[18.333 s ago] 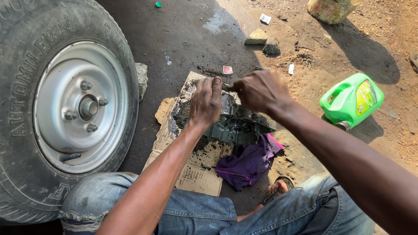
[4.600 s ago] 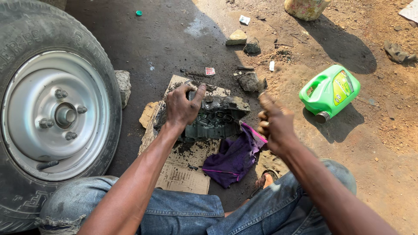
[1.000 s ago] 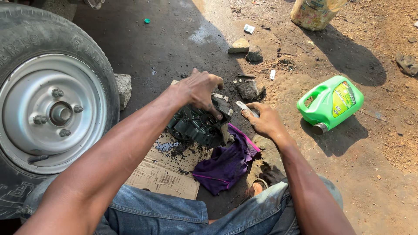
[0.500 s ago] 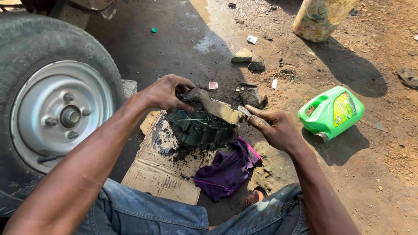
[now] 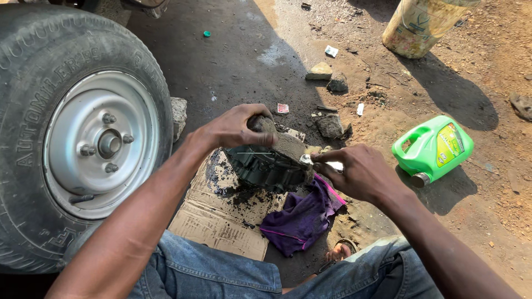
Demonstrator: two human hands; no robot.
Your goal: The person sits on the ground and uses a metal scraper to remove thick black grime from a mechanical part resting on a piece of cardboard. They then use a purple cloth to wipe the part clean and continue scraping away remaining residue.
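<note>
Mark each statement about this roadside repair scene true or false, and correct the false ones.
1. The left hand grips the top of the dark, greasy ribbed round part. True.
2. The right hand is empty. False: it holds a small silvery metal tool against the part.
3. The green plastic jug stands upright. False: it lies on its side on the dirt.
4. A purple cloth lies beside the stained flattened cardboard. True.
5. The silver-rimmed vehicle wheel is on the person's right. False: it is on the left.
</note>
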